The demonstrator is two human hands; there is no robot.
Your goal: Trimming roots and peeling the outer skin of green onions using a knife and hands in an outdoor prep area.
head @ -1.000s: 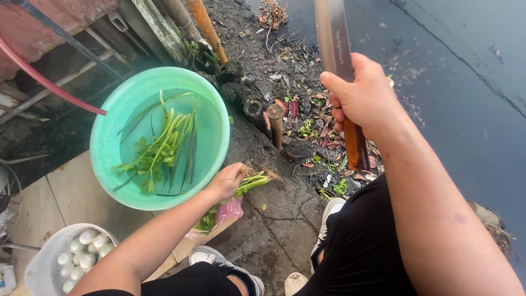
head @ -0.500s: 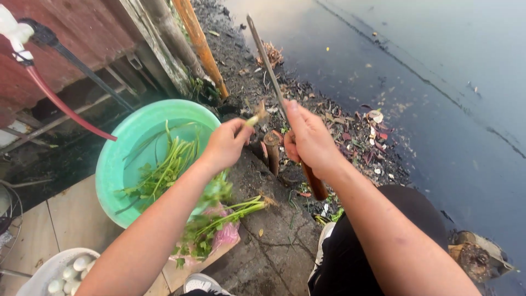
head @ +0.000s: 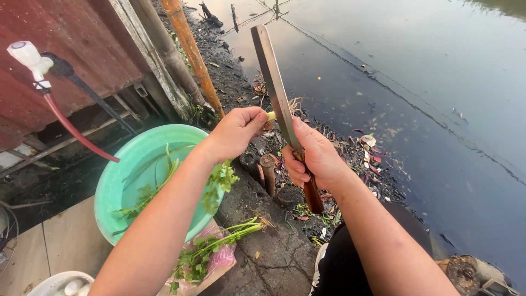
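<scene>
Head view is showing two bare hands working just past a green basin [head: 118,181]. Right of the basin, the right hand [head: 315,159] is squeezing the brown handle of a big knife [head: 276,90], and its long blade is pointing up and away over the dark water [head: 427,98]. The left hand [head: 236,131] is sitting just above the basin's far edge, and its fingers are pinching a small pale stem end [head: 270,116] right against the side of the blade. A leafy green sprig [head: 222,178] is hanging down under the left wrist, over the basin's right rim. More green stalks are lying inside the basin. Just below the basin, a bunch of greens [head: 219,249] is resting on a pink bag [head: 222,257] on the concrete edge [head: 268,246]. Left of the basin, a red hose [head: 76,134] is curving down from a white tap [head: 27,57]. Far below the basin, a white bowl [head: 60,282] is holding round white things.
</scene>
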